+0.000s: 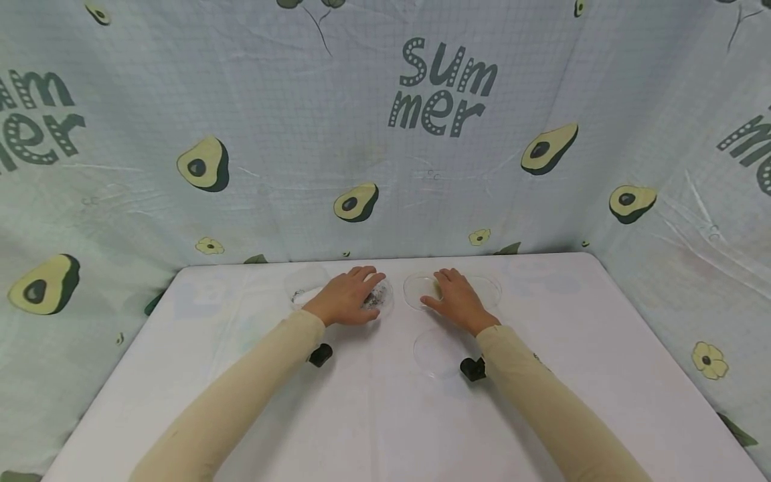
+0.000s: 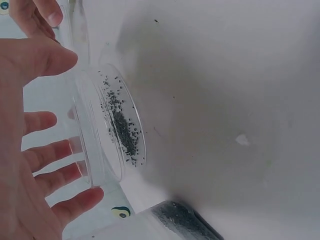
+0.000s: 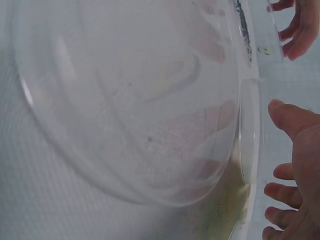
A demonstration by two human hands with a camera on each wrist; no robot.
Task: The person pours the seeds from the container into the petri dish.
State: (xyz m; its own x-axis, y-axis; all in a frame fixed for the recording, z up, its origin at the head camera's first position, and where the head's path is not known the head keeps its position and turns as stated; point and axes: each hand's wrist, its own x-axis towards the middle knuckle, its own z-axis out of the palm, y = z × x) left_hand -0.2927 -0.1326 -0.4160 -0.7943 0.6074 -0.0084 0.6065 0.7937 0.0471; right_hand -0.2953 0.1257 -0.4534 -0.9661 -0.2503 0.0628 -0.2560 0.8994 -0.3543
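Note:
My left hand [image 1: 349,294] reaches over a clear round dish [image 1: 385,304] with a heap of dark granules [image 2: 122,130] in it. In the left wrist view its fingers are spread and relaxed, two fingertips showing through the clear wall and the thumb apart from the rim. My right hand [image 1: 458,298] hovers beside another clear dish [image 1: 415,292], with thumb and fingers spread apart and nothing between them. Yellowish-green material [image 3: 222,200] shows low in the right wrist view, near the right fingers.
A large clear round dish or lid [image 1: 438,353] lies nearer to me, below the right wrist. Another clear dish [image 1: 490,291] stands right of the right hand. Left of the granules is a pale container with a dark end [image 2: 185,220]. A patterned cloth [image 1: 446,201] hangs behind the table.

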